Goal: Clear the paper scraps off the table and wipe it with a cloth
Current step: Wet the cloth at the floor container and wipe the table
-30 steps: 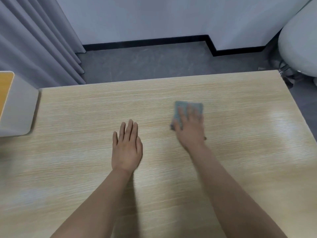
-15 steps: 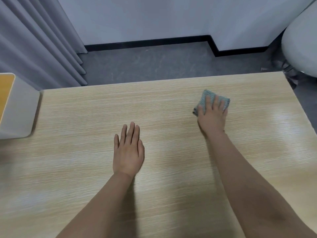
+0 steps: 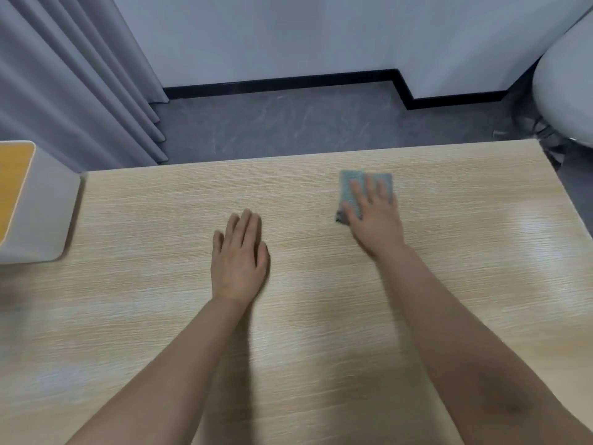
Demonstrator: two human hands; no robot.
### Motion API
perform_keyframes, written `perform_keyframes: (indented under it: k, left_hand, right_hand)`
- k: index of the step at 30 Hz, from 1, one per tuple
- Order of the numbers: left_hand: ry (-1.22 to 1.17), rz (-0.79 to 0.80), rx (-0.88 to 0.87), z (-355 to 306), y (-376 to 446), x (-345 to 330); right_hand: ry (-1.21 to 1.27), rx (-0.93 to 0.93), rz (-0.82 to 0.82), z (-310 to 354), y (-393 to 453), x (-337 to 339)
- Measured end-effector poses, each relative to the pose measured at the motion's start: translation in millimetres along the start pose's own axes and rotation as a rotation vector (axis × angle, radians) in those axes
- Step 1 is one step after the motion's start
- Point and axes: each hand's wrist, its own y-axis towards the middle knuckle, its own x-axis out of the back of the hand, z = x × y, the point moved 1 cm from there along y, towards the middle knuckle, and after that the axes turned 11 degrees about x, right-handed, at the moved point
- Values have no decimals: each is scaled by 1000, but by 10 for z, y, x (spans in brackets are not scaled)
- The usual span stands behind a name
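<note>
The grey-green cloth [image 3: 349, 191] lies flat on the far right part of the light wood table [image 3: 321, 316], close to its far edge. The right hand [image 3: 373, 220] presses down on it with straight, slightly spread fingers, palm flat; the grip is released, nothing curled round the fabric. The left hand [image 3: 239, 261] rests palm-down on the bare table nearer the middle, fingers straight and together, well apart from the cloth. A white bin [image 3: 41, 200] with an orange inside stands off the table's left end.

Plain room: wooden table [image 3: 321, 316], grey curtain [image 3: 64, 91], tiled floor [image 3: 288, 123].
</note>
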Motion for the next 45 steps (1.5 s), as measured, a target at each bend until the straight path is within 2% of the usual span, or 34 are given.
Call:
perform_keyframes:
  k: [3,5,7,10,12,13,15,19,21,23,25,28,30,33,37,40,42,45]
  left_hand:
    - [38,6,-5,13,179,-14]
    - [63,36,5,31,219,-69]
    - [60,35,18,46,210,-112]
    - [62,21,27,49,208,-134]
    - [55,12,26,40,210,-128]
    - [51,7,26,37,213,-123]
    - [49,6,31,39,212,-127]
    - [42,9,36,41,207,-123]
    - [43,10,36,38,212,-126]
    - [41,9,34,35,217,-129]
    - [50,6,31,38,221,-131]
    - [42,-1,32,40,227,-131]
    - [39,0,32,35,227,-128]
    - [36,3,33,29,224,-117]
    - [40,3,33,25,210,-117]
    - [53,0,35,29,214,-120]
    - [60,-1,34,31,216,-120]
    - [58,-4,29,30,213,-116]
  right_hand:
    - [49,-286,-33,-162,32,19]
    - [37,-335,-32,67,80,-24]
    - [12,-179,-11,459,118,-107]
    - [-13,238,44,972,90,-207]
    - [-19,399,94,965,111,-195]
    - [-17,413,93,865,159,-167]
    - [-10,308,51,552,268,-99]
    - [-6,-142,-58,-108,363,31]
    - [32,-302,-52,-118,411,46]
    - [29,-328,-35,161,488,13]
    - [-9,-119,-29,637,525,-122]
    - [-43,352,22,1265,417,-277]
    - [-47,454,63,1234,426,-245]
    - [-57,304,9,756,573,-125]
    - [-4,-104,-40,30,663,37]
    - [26,-317,-67,-14,711,64]
    - [23,-306,-72,230,775,26]
    - [24,8,-29,744,844,-64]
